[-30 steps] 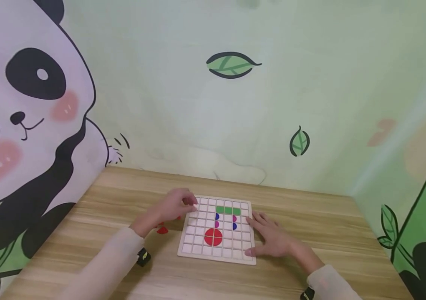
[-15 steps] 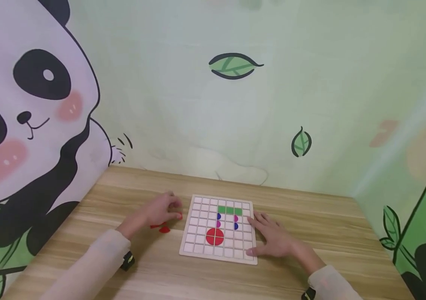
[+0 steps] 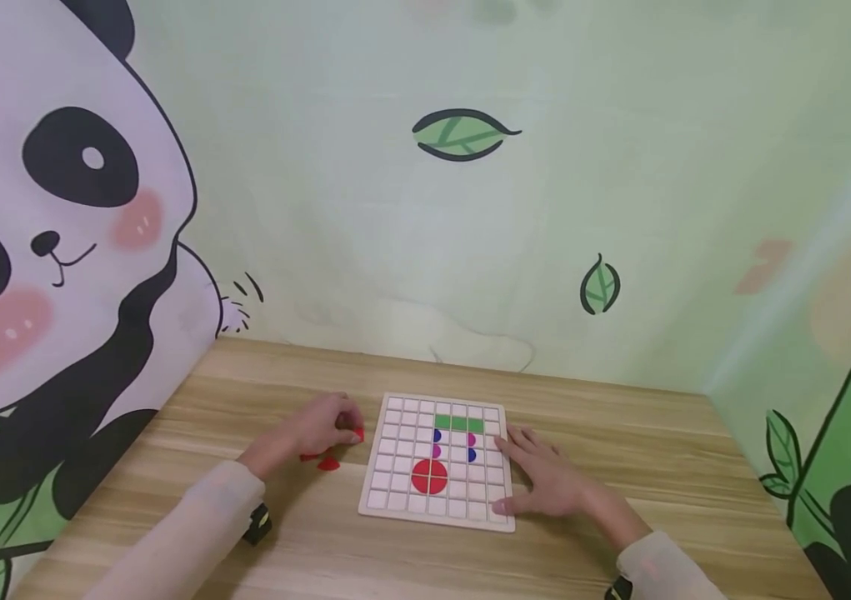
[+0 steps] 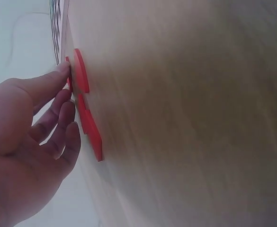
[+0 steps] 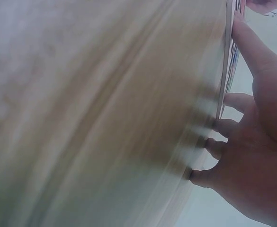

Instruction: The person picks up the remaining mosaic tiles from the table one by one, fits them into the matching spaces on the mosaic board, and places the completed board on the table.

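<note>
Red is the colour of the small piece (image 3: 359, 435) that is pinched by the left hand (image 3: 320, 423); it is held just left of the pale gridded board (image 3: 398, 482), apart from it, so that the board lies to the right of the hand; the piece's long axis cannot be told, since much of it is covered by fingers, while no clear long axis is offered by the board, which looks nearly square; the board's left edge is neared by the left hand, and its right edge is touched by the right hand (image 3: 545, 479). Between the left thumb and forefinger the piece is gripped, the gap closed down to its thickness; whether it is lifted off the table (image 3: 365, 562) cannot be told; by the right hand nothing is grasped, its fingers being spread, with the thumb laid on the board's near right corner; loose red pieces (image 3: 328, 464) are seen on the table under and near the left hand; on the board a red disc (image 3: 421, 469), split by grid lines, is shown nearer than a green strip (image 3: 458, 423).
</note>
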Motion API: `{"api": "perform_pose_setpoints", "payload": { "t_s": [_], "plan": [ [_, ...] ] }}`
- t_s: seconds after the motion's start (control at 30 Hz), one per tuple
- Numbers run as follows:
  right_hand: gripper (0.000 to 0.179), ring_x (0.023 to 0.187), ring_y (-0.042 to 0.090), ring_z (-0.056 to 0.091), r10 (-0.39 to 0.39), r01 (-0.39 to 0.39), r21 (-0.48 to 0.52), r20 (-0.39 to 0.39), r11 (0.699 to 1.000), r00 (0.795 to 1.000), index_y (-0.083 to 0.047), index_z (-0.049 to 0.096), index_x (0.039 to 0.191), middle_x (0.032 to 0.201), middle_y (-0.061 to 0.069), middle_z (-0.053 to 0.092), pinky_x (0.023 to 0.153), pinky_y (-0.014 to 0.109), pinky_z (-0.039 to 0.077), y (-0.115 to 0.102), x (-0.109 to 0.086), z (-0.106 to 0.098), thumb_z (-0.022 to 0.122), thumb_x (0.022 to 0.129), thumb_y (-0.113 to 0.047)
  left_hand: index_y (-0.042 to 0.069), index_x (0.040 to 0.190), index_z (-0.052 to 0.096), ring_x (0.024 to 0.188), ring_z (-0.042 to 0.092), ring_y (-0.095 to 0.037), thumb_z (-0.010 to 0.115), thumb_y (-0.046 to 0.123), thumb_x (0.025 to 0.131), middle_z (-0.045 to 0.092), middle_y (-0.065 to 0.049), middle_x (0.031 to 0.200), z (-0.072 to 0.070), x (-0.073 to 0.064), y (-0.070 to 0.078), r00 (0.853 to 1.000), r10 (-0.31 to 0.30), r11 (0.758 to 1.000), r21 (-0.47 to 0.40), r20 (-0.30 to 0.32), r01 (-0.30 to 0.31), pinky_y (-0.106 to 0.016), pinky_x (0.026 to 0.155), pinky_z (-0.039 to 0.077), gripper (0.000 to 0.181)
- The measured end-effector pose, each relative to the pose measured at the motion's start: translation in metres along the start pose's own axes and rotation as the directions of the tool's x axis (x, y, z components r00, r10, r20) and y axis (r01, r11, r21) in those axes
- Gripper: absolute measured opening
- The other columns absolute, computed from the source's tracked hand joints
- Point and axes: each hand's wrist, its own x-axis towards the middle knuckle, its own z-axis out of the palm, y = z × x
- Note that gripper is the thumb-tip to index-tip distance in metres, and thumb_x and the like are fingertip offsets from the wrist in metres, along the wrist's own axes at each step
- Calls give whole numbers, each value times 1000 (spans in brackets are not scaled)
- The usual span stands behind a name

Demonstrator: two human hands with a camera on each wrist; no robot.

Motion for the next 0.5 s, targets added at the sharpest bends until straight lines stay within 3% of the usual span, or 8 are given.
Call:
{"api": "perform_pose_setpoints", "payload": {
  "t_s": [0.5],
  "plan": [
    [108,161,46,7,-7,7,-4,5,1000,1000,-12,30,167,175,18,14,120,77,9,0,-2,-1,78,87,-66,13,97,69,82,62,-13,83,10,92,67,5,89,-1,-7,-2,999,35,990,-134,-9,-36,-34,80,55,15]
  ]
}}
